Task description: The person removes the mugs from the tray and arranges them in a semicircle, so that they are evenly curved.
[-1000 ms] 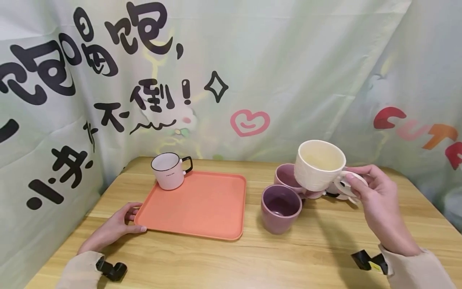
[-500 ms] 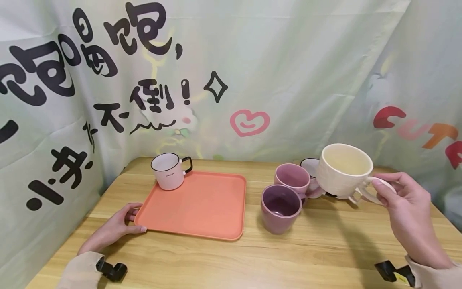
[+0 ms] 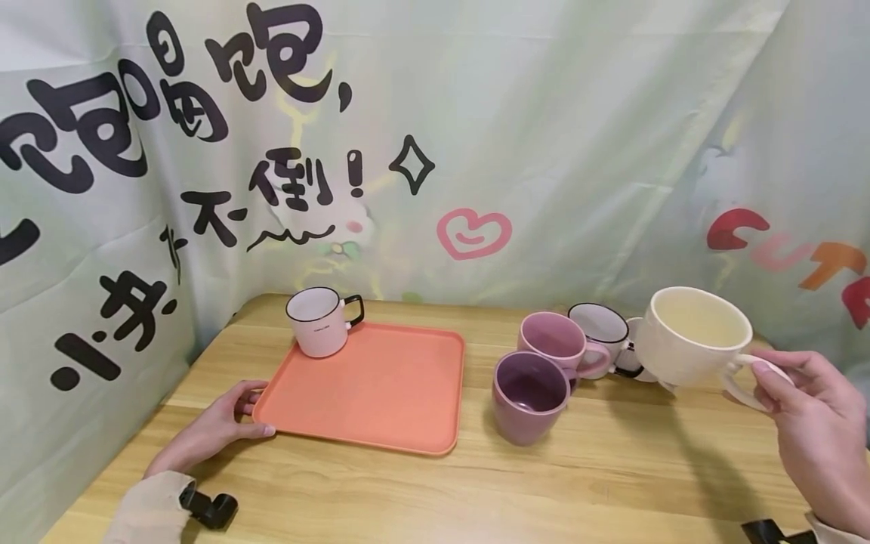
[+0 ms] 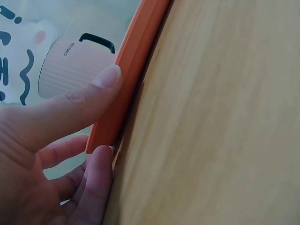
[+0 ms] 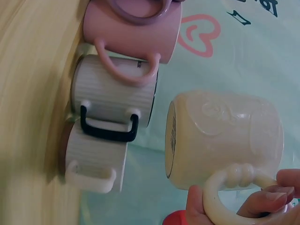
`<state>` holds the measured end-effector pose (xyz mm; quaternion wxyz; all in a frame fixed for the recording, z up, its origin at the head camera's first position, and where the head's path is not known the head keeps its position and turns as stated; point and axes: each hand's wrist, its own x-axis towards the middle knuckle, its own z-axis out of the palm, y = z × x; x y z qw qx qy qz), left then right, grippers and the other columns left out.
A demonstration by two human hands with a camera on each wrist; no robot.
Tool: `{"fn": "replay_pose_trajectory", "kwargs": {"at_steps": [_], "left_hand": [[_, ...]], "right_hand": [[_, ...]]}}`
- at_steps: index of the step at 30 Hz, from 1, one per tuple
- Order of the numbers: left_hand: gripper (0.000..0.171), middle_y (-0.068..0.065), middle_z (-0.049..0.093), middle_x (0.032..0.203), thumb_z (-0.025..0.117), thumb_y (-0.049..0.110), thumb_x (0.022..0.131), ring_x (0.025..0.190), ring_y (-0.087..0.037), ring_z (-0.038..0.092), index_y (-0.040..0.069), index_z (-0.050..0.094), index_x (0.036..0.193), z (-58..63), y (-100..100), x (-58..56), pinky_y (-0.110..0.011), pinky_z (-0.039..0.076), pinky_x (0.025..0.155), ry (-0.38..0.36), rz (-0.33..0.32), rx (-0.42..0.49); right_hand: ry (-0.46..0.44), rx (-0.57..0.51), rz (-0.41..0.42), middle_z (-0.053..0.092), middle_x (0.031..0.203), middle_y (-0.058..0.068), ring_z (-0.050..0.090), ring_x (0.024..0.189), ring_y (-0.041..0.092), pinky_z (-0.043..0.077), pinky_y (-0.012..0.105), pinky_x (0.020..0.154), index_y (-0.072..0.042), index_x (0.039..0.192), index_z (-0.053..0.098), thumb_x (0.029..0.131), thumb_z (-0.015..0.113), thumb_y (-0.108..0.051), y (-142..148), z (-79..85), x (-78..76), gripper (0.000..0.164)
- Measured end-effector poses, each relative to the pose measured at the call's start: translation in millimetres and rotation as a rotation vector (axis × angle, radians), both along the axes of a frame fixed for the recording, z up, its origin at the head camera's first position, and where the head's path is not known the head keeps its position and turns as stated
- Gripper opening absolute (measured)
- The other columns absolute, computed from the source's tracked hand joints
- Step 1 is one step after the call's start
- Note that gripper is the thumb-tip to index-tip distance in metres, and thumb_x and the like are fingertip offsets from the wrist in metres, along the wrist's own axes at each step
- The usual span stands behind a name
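A cream mug [image 3: 689, 351] with a raised pattern is held by its handle in my right hand [image 3: 819, 404], lifted above the table on the right. The right wrist view shows the cream mug [image 5: 225, 136] from the side, fingers hooked through its ring handle. At the tray's near left corner, my left hand [image 3: 220, 419] grips the orange tray [image 3: 381, 393]. In the left wrist view the thumb [image 4: 108, 77] lies along the tray's rim, with fingers curled round the corner. A pale pink mug [image 3: 317, 329] with black rim and handle stands in the tray's far left corner.
Right of the tray stand a dark purple mug [image 3: 526, 415] and a pink mug [image 3: 544, 338]. Behind them are a white mug [image 3: 608, 340] with black rim and handle, and a ribbed white-handled mug [image 5: 96, 157]. A printed curtain [image 3: 544, 113] hangs behind the wooden table [image 3: 381, 499].
My right hand has carried the cream mug rightward and a little lower, uncovering the pink mug and the black-rimmed white mug. The left hand and tray have stayed put.
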<state>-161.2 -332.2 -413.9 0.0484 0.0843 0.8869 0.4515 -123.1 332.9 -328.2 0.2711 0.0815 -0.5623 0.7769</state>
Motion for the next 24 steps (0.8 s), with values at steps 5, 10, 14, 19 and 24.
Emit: {"fn": "replay_pose_trajectory", "kwargs": {"at_steps": [5, 10, 14, 19, 24], "left_hand": [[0.076, -0.016, 0.060, 0.115, 0.084, 0.012, 0.084, 0.100, -0.023, 0.058, -0.012, 0.041, 0.142, 1.2, 1, -1.0, -0.028, 0.048, 0.081, 0.004, 0.001, -0.023], [0.075, -0.016, 0.060, 0.115, 0.083, 0.008, 0.085, 0.100, -0.024, 0.057, -0.014, 0.040, 0.142, 1.9, 1, -1.9, -0.029, 0.048, 0.080, 0.019, -0.002, -0.046], [0.075, -0.016, 0.060, 0.115, 0.083, 0.007, 0.084, 0.100, -0.024, 0.057, -0.014, 0.040, 0.142, 2.2, 2, -1.8, -0.029, 0.047, 0.080, 0.023, 0.000, -0.047], [0.076, -0.017, 0.060, 0.115, 0.083, 0.008, 0.084, 0.100, -0.025, 0.057, -0.014, 0.039, 0.143, 2.3, 3, -1.6, -0.029, 0.047, 0.080, 0.011, 0.014, -0.059], [0.077, -0.016, 0.059, 0.116, 0.083, 0.010, 0.084, 0.101, -0.024, 0.057, -0.013, 0.039, 0.143, 2.3, 2, -1.0, -0.029, 0.048, 0.080, 0.007, 0.022, -0.070]], "right_hand": [[0.024, -0.025, -0.001, 0.074, 0.090, 0.002, 0.047, 0.065, 0.009, 0.046, 0.015, 0.061, -0.001, 0.100, 0.067, 0.099, 0.050, 0.013, 11, -6.6, 0.1, 0.022], [0.075, -0.075, 0.032, 0.075, 0.090, 0.005, 0.044, 0.061, 0.010, 0.047, 0.016, 0.058, 0.002, 0.097, 0.066, 0.099, 0.049, 0.015, 18, -11.5, 0.1, 0.021], [0.101, -0.161, 0.078, 0.075, 0.087, 0.007, 0.047, 0.061, 0.009, 0.048, 0.016, 0.056, 0.004, 0.094, 0.065, 0.099, 0.049, 0.016, 24, -16.0, -0.4, 0.020], [0.098, -0.227, 0.087, 0.072, 0.082, 0.008, 0.051, 0.060, 0.008, 0.053, 0.019, 0.055, 0.004, 0.095, 0.064, 0.100, 0.048, 0.016, 31, -19.1, -0.7, 0.021], [0.054, -0.235, 0.011, 0.068, 0.075, 0.005, 0.050, 0.057, 0.006, 0.051, 0.018, 0.052, 0.001, 0.093, 0.064, 0.100, 0.049, 0.014, 34, -17.3, 0.0, 0.021]]}}
